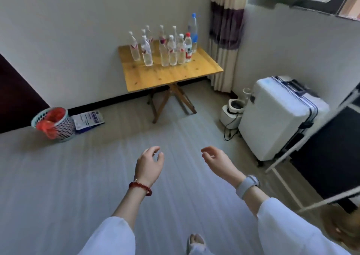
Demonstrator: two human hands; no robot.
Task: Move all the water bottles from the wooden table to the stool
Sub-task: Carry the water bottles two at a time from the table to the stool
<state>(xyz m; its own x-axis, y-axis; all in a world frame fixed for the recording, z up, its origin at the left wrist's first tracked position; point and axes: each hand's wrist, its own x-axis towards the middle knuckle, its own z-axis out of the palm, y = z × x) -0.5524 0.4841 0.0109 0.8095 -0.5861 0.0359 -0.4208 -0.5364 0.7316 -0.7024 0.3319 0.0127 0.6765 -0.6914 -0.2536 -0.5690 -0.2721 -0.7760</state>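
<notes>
- Far left on the floor I see a basket (53,125) with a red liner, and a flat packet (88,120) just beside it against the wall. Neither belongs to the job, but both lie near my walking line if I drift that way.
- My left hand (149,164) hangs in front of me over bare floor, fingers loosely curled and holding nothing; a red bracelet (140,188) sits on that wrist.
- Ahead, against the wall, stands the table (175,75) on crossed folding legs. The bottles (165,48) are all on it, upright and packed close at the back half, some touching; a taller blue-capped bottle (192,31) stands at the right rear and a red-capped bottle (188,47) in front of it.
- My judgement: reaching for a rear bottle past the front ones could knock neighbours over in a chain, and a shove on a folding table may rock the lot.
- My right hand (216,158) is likewise empty, fingers relaxed and slightly bent, a watch (247,186) on the wrist.
- Right of me are a small appliance (232,111) with a loose cord, a white suitcase (280,116) and a white frame (288,167). The cord is a trip risk while carrying.
- I can't see the stool anywhere here, so I'd have to turn with full hands to find it.
</notes>
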